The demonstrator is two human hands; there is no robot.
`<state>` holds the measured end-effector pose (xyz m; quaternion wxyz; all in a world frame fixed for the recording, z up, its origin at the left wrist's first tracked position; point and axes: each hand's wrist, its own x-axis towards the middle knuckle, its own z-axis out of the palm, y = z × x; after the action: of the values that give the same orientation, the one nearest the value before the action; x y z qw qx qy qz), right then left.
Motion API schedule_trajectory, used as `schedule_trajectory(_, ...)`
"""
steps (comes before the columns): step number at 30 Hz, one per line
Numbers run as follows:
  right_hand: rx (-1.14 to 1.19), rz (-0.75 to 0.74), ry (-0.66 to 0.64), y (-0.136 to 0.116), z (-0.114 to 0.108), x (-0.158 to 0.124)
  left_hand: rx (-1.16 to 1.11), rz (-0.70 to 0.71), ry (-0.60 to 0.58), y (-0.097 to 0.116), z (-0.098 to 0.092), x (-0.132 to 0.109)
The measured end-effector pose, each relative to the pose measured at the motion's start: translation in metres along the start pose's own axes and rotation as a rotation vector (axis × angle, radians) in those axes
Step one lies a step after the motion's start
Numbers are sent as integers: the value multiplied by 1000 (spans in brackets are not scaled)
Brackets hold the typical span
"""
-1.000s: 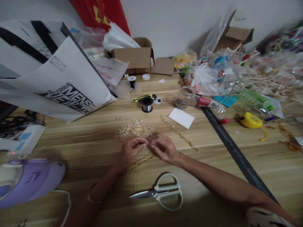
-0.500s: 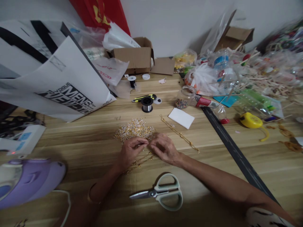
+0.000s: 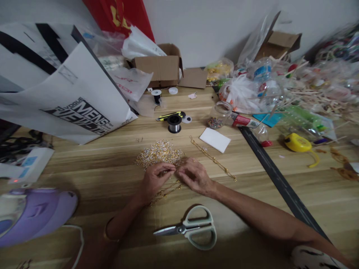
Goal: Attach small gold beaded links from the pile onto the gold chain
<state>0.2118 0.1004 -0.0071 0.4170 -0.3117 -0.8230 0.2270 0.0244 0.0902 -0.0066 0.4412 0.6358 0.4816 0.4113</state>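
My left hand and my right hand meet fingertip to fingertip in front of a pile of small gold and clear beads. Both are pinched closed; whatever lies between the fingertips is too small to make out. A gold beaded chain lies on the table just below the fingers, partly hidden by my left hand. Another gold chain stretches across the wood to the right of my right hand. Nearer to me rest scissors with pale handles, blades pointing left.
Behind the beads stand a wire spool, a yellow-black utility knife and a jar of beads. A white card and a yellow tape measure lie right. A large paper bag and a purple appliance occupy the left.
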Motion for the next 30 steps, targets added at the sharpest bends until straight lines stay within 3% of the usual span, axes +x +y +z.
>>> schedule_trajectory(17, 14, 5, -14, -2, -1, 1, 185, 136, 54, 10, 1, 0)
schedule_trajectory(30, 10, 1, -17, 0, 1, 1, 342, 417, 80, 7, 1, -1)
